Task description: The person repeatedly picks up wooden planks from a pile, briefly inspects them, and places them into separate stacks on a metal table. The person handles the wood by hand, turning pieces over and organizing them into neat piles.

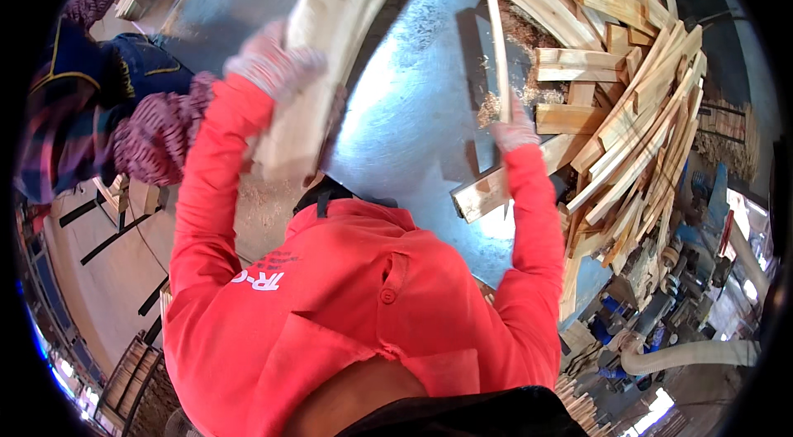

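My left hand [277,65], in a pale work glove, is closed on the left edge of long wooden boards [339,32] that tilt up over the metal table. Motion smears the hand and the boards, and I cannot make out how many boards there are. In my gloved right hand [516,127] is a thin wooden slat [497,40], held at its near end and pointing away from me. A short board [481,196] lies just below that hand, at the table's edge.
A large heap of wooden slats [644,123] covers the right of the shiny metal table [413,106]. Sawdust [529,32] lies beside it. Close to my left arm is a co-worker's patterned sleeve [161,131]. Machinery with a pale hose [686,357] stands lower right.
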